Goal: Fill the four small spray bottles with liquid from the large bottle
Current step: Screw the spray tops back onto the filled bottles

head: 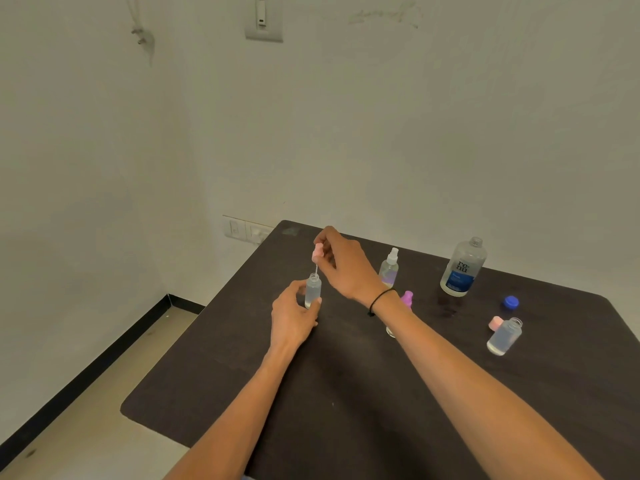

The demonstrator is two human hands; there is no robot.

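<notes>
My left hand (294, 315) grips a small clear bottle (313, 291) that stands upright on the dark table (346, 393). Just above its open neck my right hand (341, 263) pinches a pink spray top (317, 252), whose thin tube dips into the neck. A second small bottle with a white spray top (389, 268) stands behind my right wrist. A third with a purple top (406, 299) is mostly hidden by my right forearm. A fourth, open small bottle (505, 336) stands at the right. The large clear bottle with a blue label (463, 268) stands uncapped at the back right.
A blue cap (511, 302) and a pink spray top (496, 323) lie on the table near the open small bottle. The table's left edge drops to a beige floor (86, 427). White walls close in behind and to the left.
</notes>
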